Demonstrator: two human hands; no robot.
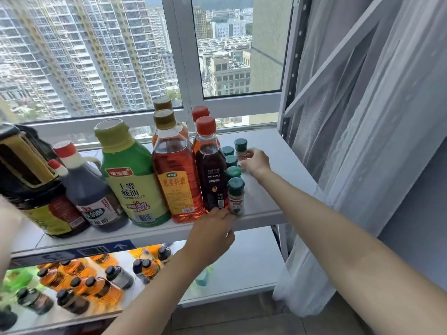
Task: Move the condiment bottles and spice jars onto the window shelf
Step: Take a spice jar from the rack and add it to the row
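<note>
two hands, left (212, 228) and right (256, 162), each round a green-capped cylindrical glass spice jar

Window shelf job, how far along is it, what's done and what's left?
Mostly stocked: the window shelf already carries large condiment bottles and a row of green-capped spice jars. In hand: the right hand holds the rear jar, and the left hand touches the front jar. Left: many bottles sit on the lower shelf.
</note>
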